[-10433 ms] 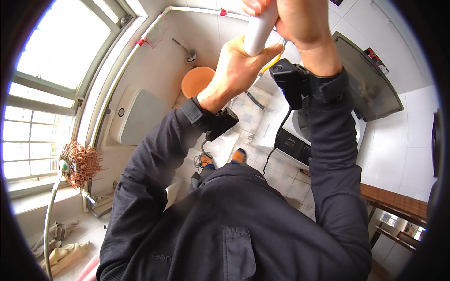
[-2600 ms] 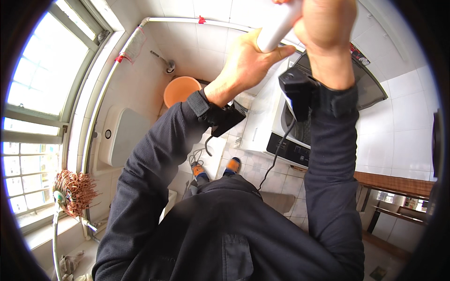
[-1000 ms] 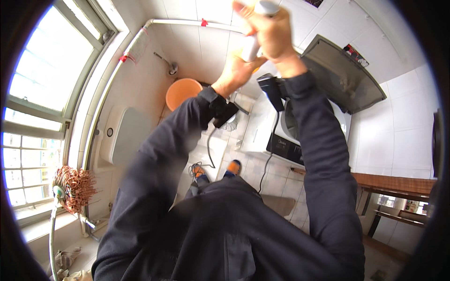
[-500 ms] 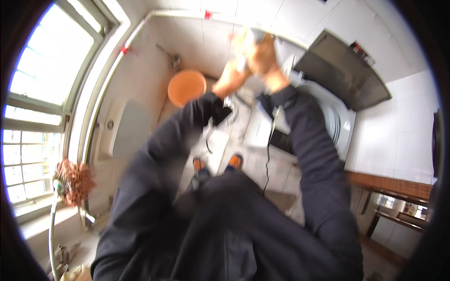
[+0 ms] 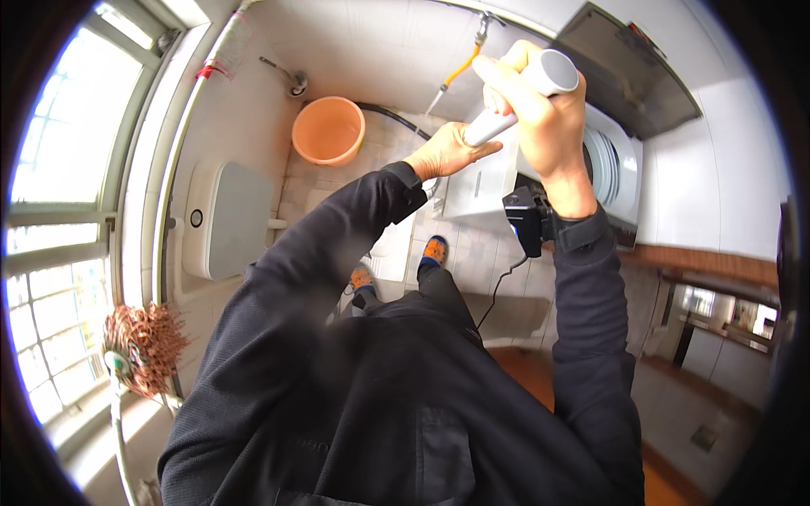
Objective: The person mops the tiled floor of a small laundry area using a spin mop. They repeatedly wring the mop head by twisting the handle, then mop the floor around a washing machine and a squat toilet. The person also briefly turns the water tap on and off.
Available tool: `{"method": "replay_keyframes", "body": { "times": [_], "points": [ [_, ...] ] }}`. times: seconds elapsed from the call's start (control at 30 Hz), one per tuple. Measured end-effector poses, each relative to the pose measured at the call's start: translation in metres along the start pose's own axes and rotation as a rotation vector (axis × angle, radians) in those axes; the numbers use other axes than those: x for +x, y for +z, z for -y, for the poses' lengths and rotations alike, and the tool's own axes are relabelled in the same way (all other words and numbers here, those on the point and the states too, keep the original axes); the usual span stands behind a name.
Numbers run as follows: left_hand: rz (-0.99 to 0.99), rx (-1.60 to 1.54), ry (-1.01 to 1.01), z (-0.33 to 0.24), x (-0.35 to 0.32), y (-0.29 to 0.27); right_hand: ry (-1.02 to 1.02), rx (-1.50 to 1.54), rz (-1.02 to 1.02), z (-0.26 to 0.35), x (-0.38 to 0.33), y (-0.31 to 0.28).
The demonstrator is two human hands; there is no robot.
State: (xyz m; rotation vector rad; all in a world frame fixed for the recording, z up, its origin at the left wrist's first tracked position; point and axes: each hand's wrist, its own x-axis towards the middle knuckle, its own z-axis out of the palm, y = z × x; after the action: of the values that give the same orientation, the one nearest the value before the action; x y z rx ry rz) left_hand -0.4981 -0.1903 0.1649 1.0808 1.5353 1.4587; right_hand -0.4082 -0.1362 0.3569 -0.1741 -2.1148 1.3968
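Floor (image 5: 478,261), tiled between white walls (image 5: 713,190), bears one orange bucket (image 5: 329,131) and one washing machine (image 5: 481,187); left hand (image 5: 440,154) and right hand (image 5: 553,135) grip one white tube (image 5: 491,125).

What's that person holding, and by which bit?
A pale tube: the right hand grips it near its grey end. The left hand is at its other visible end; how firmly it grips there is hidden.

Both arms (image 5: 325,236) outstretched, right hand (image 5: 548,139) in a curled grip, left hand (image 5: 443,154) with thumb (image 5: 486,152) extended.
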Motion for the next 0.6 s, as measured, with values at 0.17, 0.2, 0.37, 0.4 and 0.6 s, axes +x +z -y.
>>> {"method": "replay_keyframes", "body": {
  "times": [0.17, 0.2, 0.37, 0.4, 0.6],
  "points": [
    [0.18, 0.043, 0.037, -0.001, -0.048, 0.011, 0.024, 0.013, -0.146, 0.031, -0.047, 0.025],
    [0.211, 0.034, 0.054, -0.004, -0.055, 0.013, 0.027, 0.019, -0.181, 0.039, -0.054, 0.027],
    [0.259, 0.052, 0.126, -0.002, -0.094, 0.017, 0.018, 0.127, -0.251, 0.067, -0.082, 0.049],
    [0.252, 0.051, 0.177, 0.002, -0.105, 0.014, 0.043, 0.152, -0.226, 0.07, -0.086, 0.055],
    [0.166, 0.145, -0.036, -0.001, -0.135, -0.009, 0.059, 0.163, -0.122, 0.057, -0.085, 0.066]
  ]
}}
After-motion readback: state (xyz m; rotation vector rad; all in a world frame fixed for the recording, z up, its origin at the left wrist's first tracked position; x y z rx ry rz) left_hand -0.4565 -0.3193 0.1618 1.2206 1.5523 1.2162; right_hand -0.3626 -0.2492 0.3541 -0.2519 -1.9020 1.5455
